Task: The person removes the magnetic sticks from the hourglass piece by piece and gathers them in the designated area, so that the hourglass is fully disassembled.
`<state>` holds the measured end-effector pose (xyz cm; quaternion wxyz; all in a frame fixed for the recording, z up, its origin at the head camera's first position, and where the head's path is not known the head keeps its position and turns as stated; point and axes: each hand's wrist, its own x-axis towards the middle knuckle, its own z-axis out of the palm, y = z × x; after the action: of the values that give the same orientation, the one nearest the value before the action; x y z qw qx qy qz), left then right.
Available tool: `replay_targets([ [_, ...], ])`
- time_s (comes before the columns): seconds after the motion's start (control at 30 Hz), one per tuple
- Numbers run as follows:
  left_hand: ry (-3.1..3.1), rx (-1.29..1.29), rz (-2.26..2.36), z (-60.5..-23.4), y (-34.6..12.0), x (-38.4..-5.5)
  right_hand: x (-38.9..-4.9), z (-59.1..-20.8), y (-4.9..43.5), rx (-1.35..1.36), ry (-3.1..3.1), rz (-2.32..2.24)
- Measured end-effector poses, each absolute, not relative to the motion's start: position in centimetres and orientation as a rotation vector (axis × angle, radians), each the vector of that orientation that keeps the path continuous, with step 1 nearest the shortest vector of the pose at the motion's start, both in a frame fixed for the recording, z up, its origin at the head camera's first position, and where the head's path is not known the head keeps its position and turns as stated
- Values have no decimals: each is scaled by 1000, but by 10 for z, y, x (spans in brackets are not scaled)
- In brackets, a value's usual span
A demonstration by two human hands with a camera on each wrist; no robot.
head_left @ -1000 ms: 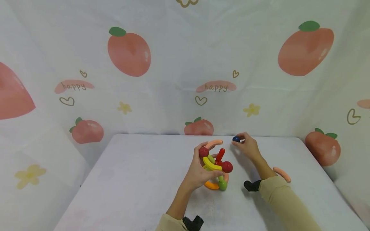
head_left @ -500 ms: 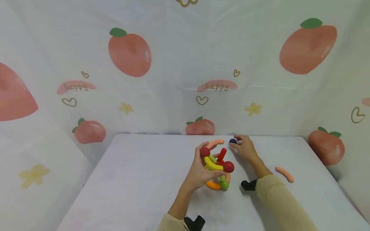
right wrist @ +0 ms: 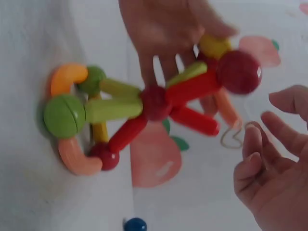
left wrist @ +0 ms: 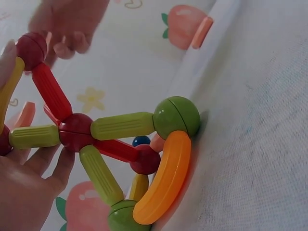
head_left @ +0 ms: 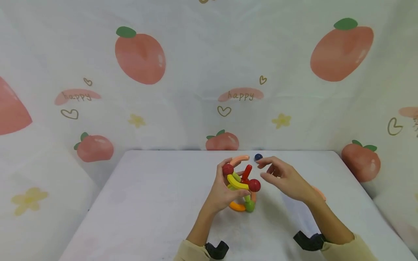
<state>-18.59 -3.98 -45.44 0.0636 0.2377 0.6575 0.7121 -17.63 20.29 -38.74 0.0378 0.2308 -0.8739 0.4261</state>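
Observation:
My left hand grips a toy construction of magnetic rods and balls by its upper part. In the left wrist view a dark red ball forms its hub, with red and lime rods spreading out. Its base has green balls and a curved orange rod, right at the tabletop. A free red rod end sticks out in the right wrist view. My right hand hovers right of the construction, fingers loosely bent, holding nothing. Beyond its fingertips a dark blue ball lies near the table's back edge.
A loose peach-coloured curved rod lies on the white table at the right, partly hidden behind my right forearm. A fruit-patterned cloth hangs behind the table and along its sides.
My right hand has set the blue ball down at the back, a little to the left, let go of it and drawn back toward me. My left hand still holds the construction in place.

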Motion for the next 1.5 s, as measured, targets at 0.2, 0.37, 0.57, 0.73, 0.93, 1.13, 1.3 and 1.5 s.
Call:
replay_targets([
  [0.2,1961,762,2174,-455,-41,-187,-155,-393,193,969,-2607,1376],
  [0.37,1935,765,2174,-456,-42,-186,-154,-404,185,976,-2590,1440],
  [0.57,1942,775,2166,-455,-42,-186,-155,-409,180,909,-2577,1494],
  [0.73,1948,789,2164,-455,-42,-186,-158,-409,181,855,-2638,1635],
  [0.93,1957,801,2166,-455,-42,-187,-160,-407,182,772,-2686,1852],
  [1.13,1943,794,2167,-455,-40,-187,-160,-409,181,782,-2614,1941],
  [1.3,1934,777,2156,-455,-39,-188,-163,-413,182,834,-2544,2006],
  [1.5,1934,764,2150,-456,-39,-187,-165,-415,184,858,-2522,2029],
])
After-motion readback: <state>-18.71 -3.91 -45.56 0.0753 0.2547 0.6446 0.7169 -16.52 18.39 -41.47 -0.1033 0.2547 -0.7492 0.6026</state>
